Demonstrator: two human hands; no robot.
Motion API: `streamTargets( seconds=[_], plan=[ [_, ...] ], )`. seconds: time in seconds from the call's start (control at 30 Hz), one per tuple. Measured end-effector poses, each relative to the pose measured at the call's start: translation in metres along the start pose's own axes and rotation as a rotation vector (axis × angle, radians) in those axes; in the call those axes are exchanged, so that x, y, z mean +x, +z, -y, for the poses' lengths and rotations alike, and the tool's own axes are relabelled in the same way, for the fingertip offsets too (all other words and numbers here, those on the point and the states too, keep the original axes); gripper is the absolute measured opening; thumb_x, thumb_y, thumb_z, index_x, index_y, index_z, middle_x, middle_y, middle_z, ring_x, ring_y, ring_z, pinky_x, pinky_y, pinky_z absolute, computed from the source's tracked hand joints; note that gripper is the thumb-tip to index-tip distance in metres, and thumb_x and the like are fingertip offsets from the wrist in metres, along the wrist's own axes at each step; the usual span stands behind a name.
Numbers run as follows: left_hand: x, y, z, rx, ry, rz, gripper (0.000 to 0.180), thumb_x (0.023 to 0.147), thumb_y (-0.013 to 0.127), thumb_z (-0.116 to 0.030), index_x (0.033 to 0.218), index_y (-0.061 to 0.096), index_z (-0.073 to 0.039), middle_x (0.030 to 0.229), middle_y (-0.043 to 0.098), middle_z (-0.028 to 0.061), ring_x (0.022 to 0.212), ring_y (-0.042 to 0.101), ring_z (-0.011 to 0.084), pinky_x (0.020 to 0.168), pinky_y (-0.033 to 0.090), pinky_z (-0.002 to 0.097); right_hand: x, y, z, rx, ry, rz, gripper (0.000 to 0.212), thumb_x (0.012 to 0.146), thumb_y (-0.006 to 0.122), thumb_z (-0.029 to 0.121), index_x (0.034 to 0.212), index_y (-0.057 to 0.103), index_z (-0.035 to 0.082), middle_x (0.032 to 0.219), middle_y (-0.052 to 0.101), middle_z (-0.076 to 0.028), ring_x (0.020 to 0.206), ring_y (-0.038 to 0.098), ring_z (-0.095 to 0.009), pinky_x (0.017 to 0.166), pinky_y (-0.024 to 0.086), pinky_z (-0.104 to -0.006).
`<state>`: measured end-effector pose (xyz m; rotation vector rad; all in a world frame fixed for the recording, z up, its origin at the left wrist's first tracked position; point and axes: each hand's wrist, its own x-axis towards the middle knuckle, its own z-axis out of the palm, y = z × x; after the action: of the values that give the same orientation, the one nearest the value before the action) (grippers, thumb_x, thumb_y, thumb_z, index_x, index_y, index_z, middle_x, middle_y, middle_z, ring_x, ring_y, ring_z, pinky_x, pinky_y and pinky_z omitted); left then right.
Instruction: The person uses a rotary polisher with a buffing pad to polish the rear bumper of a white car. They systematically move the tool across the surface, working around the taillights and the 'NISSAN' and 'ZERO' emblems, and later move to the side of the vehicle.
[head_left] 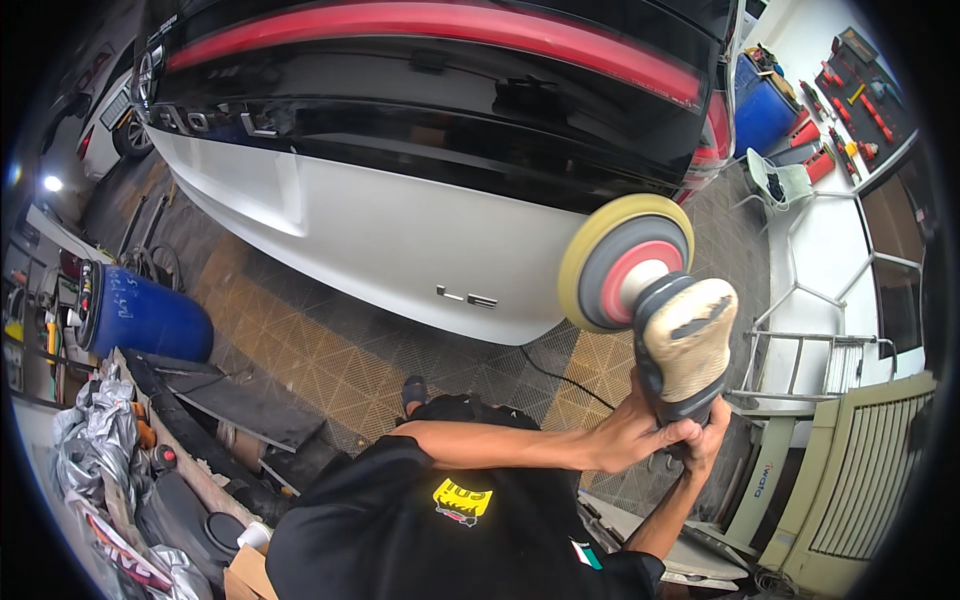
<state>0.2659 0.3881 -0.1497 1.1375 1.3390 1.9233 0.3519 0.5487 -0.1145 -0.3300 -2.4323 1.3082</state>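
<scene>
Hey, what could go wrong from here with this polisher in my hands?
Held by your left hand and right hand, the polisher might drop if either slips. Its yellow pad appears close to the silver panel and could scuff it. The black cable crossing the floor may trip you.

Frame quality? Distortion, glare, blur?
Head view: fisheye rim falls to black, pale green louvred cabinet bends near it; head view, far left: small white lamp flares; head view, top: glossy black car panel mirrors surroundings; head view, right of centre: yellow round polishing pad, spin blur unclear.
</scene>
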Motion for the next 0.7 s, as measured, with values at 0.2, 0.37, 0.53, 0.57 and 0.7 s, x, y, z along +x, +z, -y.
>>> streamTargets(
  seconds=[0.2, 0.37, 0.53, 0.57, 0.7],
  plan=[
    [-0.002, 0.005, 0.013, 0.007, 0.016, -0.026, 0.054, 0.103, 0.055, -0.047, 0.130, 0.056, 0.000, 0.138, 0.042, 0.0267, 0.134, 0.037, 0.0386, 0.111, 0.032, 0.0469, -0.011, 0.011, -0.014, 0.014, -0.001, -0.093, 0.108, 0.072, 0.063, 0.087, 0.121, 0.064, -0.010, 0.096, 0.072, -0.014, 0.089, 0.071, -0.022, 0.079, 0.055, -0.0350],
    [-0.028, -0.026, -0.015, 0.018, 0.058, 0.027, 0.045, 0.106, 0.052, -0.037, 0.126, 0.059, 0.003, 0.112, 0.066, 0.0156, 0.108, 0.062, 0.0254, 0.094, 0.048, 0.0419, -0.006, 0.027, 0.017, -0.050, -0.034, 0.021, 0.110, 0.072, 0.066, 0.085, 0.130, 0.061, -0.008, 0.109, 0.072, -0.022, 0.099, 0.072, -0.028, 0.086, 0.055, -0.0369],
    [-0.059, -0.049, -0.026, -0.080, 0.065, -0.025, 0.043, 0.105, 0.054, -0.036, 0.125, 0.060, 0.001, 0.117, 0.065, 0.0158, 0.110, 0.062, 0.0278, 0.095, 0.048, 0.0405, 0.001, 0.053, 0.062, -0.065, -0.157, 0.069, 0.101, 0.072, 0.077, 0.072, 0.136, 0.059, -0.003, 0.112, 0.071, -0.025, 0.101, 0.073, -0.031, 0.086, 0.055, -0.0381],
    [-0.065, -0.051, -0.026, -0.115, 0.100, -0.078, 0.042, 0.104, 0.056, -0.036, 0.124, 0.061, 0.001, 0.117, 0.065, 0.0156, 0.110, 0.062, 0.0287, 0.094, 0.048, 0.0403, 0.003, 0.058, 0.072, -0.093, -0.198, 0.083, 0.100, 0.072, 0.078, 0.071, 0.137, 0.059, -0.002, 0.112, 0.071, -0.025, 0.100, 0.073, -0.032, 0.086, 0.056, -0.0384],
    [-0.087, -0.072, -0.025, -0.209, 0.198, -0.127, 0.052, 0.105, 0.053, -0.039, 0.134, 0.053, 0.005, 0.130, 0.059, 0.0186, 0.122, 0.057, 0.0295, 0.103, 0.044, 0.0422, 0.009, 0.080, 0.118, -0.203, -0.315, 0.145, 0.094, 0.073, 0.082, 0.060, 0.140, 0.056, 0.000, 0.113, 0.073, -0.020, 0.089, 0.073, -0.031, 0.079, 0.057, -0.0388]
  ],
)
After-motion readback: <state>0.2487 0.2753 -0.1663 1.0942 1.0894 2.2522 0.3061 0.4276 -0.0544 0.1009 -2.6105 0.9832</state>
